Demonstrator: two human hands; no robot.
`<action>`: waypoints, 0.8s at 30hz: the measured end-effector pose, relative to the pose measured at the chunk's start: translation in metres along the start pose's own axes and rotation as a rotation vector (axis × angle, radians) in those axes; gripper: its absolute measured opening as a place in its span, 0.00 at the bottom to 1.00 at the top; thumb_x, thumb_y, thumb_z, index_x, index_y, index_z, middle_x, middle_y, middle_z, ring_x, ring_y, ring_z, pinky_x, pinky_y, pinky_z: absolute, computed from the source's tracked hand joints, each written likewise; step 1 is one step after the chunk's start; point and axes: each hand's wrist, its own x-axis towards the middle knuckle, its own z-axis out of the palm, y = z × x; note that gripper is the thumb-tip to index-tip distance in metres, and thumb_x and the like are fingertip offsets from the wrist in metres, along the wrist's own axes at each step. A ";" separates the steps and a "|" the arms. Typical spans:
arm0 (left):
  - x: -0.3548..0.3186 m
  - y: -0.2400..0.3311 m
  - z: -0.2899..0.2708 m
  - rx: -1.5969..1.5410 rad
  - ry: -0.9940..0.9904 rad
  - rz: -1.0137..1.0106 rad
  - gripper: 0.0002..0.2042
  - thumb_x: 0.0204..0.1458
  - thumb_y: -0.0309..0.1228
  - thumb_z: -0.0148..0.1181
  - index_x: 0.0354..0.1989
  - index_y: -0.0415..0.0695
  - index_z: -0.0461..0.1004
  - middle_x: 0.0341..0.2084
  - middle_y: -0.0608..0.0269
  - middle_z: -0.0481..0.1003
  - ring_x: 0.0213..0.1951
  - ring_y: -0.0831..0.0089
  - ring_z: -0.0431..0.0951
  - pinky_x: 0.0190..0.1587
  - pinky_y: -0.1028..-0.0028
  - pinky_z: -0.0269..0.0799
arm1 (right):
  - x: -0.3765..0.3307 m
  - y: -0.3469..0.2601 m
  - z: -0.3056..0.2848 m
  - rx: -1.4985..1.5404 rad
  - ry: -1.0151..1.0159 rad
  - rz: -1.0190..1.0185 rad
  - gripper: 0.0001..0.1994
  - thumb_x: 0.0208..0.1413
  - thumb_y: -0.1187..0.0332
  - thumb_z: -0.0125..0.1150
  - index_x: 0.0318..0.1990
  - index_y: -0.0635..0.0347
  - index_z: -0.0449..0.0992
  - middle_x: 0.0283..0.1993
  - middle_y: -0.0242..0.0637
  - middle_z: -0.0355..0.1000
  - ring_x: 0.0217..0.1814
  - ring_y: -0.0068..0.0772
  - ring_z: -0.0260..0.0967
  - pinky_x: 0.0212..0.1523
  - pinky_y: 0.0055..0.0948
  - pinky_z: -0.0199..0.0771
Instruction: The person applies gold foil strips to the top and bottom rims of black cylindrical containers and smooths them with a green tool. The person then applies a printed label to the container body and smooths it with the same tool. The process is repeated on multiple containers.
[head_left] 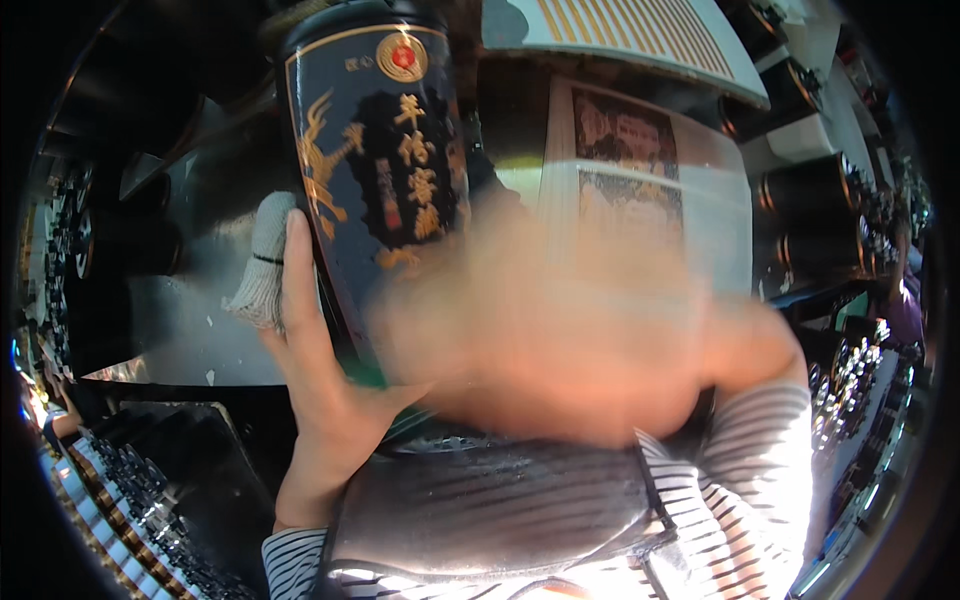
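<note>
A black bottle [385, 150] with gold lettering, a gold bird-like figure and a red-and-gold round emblem leans slightly, its dark top at the far end. My left hand [335, 390] lies along its lower left side, fingers straight against it and thumb reaching toward the base. A grey knitted finger sleeve [262, 255] with a dark band covers one finger of that hand. Sweeping across the bottle's lower right side is my right hand [530, 320], smeared by motion. Its fingers, and anything in them, cannot be made out, and it hides the bottle's lower label.
Right of the bottle lies a pale sheet [715, 220] with dark printed pictures. Beyond it is a white sheet [690, 30] bearing gold strips. Dark cylinders [815, 215] stand at the right, more at the left. A dark apron [490, 500] covers my lap.
</note>
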 end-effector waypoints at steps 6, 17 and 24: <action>0.010 0.001 -0.003 -0.020 0.003 -0.012 0.49 0.30 0.34 0.78 0.64 0.34 0.56 0.55 0.50 0.64 0.53 0.63 0.69 0.57 0.69 0.64 | 0.038 0.042 -0.011 -0.466 0.088 -0.056 0.08 0.39 0.66 0.67 0.25 0.59 0.78 0.21 0.33 0.72 0.19 0.25 0.67 0.18 0.25 0.65; 0.019 0.011 0.000 -0.294 -0.099 -0.054 0.54 0.28 0.27 0.78 0.66 0.36 0.46 0.59 0.51 0.58 0.56 0.65 0.68 0.57 0.67 0.68 | 0.077 0.066 -0.044 -0.211 0.006 -0.210 0.06 0.47 0.71 0.62 0.32 0.61 0.72 0.28 0.39 0.72 0.27 0.35 0.70 0.26 0.28 0.70; 0.013 0.001 0.003 -0.494 -0.056 -0.218 0.56 0.29 0.29 0.79 0.67 0.36 0.44 0.61 0.52 0.55 0.58 0.65 0.66 0.56 0.67 0.69 | -0.023 -0.034 -0.012 0.195 -0.029 -0.035 0.09 0.40 0.71 0.61 0.29 0.65 0.72 0.23 0.35 0.68 0.22 0.29 0.66 0.21 0.28 0.66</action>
